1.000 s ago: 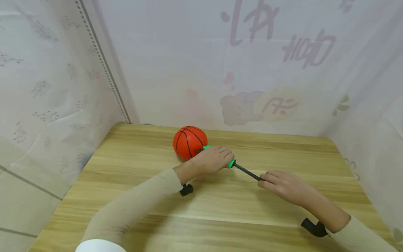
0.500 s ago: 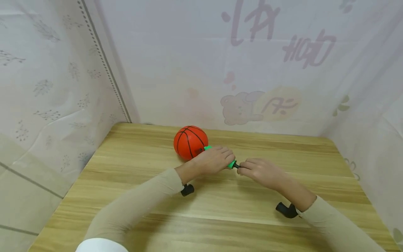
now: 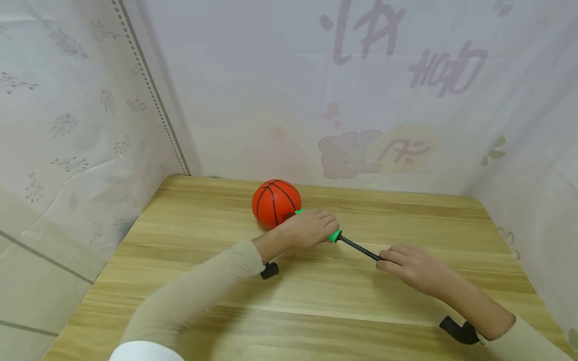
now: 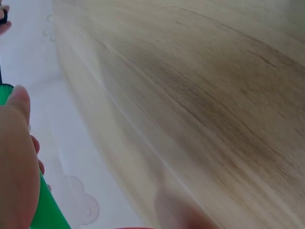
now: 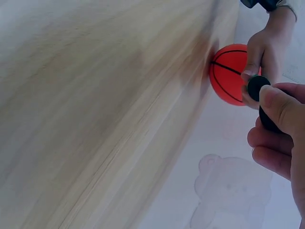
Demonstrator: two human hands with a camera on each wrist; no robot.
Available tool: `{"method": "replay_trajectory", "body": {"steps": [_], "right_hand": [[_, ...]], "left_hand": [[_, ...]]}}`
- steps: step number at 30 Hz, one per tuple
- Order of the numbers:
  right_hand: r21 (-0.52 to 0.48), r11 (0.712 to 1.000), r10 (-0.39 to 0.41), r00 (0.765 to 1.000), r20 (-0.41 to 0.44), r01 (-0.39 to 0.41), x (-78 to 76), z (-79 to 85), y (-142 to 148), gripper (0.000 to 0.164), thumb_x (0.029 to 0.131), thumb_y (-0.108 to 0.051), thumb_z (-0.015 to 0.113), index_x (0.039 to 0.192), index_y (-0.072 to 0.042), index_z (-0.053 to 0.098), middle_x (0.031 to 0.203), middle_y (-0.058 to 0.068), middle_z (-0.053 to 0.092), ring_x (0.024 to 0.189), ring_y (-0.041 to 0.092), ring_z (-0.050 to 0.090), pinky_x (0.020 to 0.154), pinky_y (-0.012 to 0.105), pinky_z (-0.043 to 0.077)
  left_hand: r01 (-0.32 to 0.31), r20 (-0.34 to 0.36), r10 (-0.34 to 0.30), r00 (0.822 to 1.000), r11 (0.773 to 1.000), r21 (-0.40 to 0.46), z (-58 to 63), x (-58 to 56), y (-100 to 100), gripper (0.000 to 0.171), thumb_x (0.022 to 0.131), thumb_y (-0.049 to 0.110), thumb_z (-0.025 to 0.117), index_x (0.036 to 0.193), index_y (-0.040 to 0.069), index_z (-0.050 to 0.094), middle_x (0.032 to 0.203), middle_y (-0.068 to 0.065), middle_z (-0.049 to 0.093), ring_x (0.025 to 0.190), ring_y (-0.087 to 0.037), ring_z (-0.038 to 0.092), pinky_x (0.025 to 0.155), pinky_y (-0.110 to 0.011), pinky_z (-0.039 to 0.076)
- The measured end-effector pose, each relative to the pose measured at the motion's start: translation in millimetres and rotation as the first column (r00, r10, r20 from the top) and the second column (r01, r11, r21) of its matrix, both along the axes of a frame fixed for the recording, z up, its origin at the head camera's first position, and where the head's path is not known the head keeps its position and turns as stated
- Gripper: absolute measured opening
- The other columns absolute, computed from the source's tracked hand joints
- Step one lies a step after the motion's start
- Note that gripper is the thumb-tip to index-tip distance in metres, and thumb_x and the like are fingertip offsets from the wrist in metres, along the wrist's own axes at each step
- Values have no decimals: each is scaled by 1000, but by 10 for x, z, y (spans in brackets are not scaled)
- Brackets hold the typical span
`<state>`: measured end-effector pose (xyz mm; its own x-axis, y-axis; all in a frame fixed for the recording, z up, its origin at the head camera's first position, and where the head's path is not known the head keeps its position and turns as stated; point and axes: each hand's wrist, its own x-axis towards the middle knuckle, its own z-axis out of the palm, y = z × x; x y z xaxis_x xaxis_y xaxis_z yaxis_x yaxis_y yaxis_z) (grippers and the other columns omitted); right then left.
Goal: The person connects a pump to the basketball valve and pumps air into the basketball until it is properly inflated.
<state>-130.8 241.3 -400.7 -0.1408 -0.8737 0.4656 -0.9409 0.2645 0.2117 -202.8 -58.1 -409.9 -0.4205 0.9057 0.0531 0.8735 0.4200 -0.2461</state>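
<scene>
A small red-orange basketball (image 3: 274, 201) with black lines sits on the wooden table, toward the back. Beside it, my left hand (image 3: 308, 228) grips the green barrel of a hand pump (image 3: 334, 235); the same green barrel (image 4: 48, 210) shows under the fingers in the left wrist view. My right hand (image 3: 413, 266) holds the pump's black handle (image 5: 268, 119), mostly covered by fingers in the head view. Between the hands a length of dark rod (image 3: 358, 247) is drawn out of the barrel. The pump's far end points at the ball; whether a needle joins them is hidden.
The wood-grain table (image 3: 316, 296) spreads under both arms. Pale printed cloth (image 3: 253, 100) hangs behind it and along both sides. A black curved piece shows beneath each wrist, at the left wrist (image 3: 270, 271) and the right wrist (image 3: 459, 331).
My right hand moved in close to the barrel half a second ago, then back out to the right and toward me, exposing the rod again. My left hand and the ball stay nearly in place.
</scene>
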Motion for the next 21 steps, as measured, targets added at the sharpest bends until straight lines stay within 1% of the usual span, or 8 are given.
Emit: {"method": "replay_trajectory", "body": {"steps": [5,9,14,19,21], "right_hand": [[-3,1000,28,1000,-3,-28,45,3,81,42,113,-14,30,97,-8,68,94,2,69,75,13,63,65,24,54],[4,1000,29,1000,-3,-29,17,10,43,41,113,-15,30,99,-8,68,95,2,67,75,13,60,64,23,52],[34,999,17,1000,-16,-17,-114,11,-170,44,113,-16,26,99,-8,67,95,2,65,74,12,58,62,21,49],[60,998,21,1000,-20,-20,-284,-13,-413,49,113,-15,20,98,-6,65,92,3,64,71,13,55,61,21,47],[66,998,19,1000,-21,-17,-342,-20,-496,51,113,-15,17,98,-6,66,93,3,65,72,12,55,61,20,47]], "left_hand": [[2,5,-2,1000,1000,9,10,7,-26,30,108,39,47,116,12,56,111,4,59,105,-11,54,95,-23,44],[8,-9,-8,1000,1000,22,5,12,-16,29,107,39,48,115,12,56,111,4,60,104,-11,55,93,-22,45],[-6,-19,7,1000,1000,28,-5,23,2,30,107,40,49,115,12,56,115,3,62,106,-11,56,94,-22,46],[-23,-39,23,999,1000,12,8,34,8,29,108,39,47,114,12,56,112,3,60,103,-11,55,92,-22,45],[-25,-36,25,999,1000,1,14,33,5,30,108,38,45,115,12,56,111,3,60,103,-11,54,92,-22,45]]}}
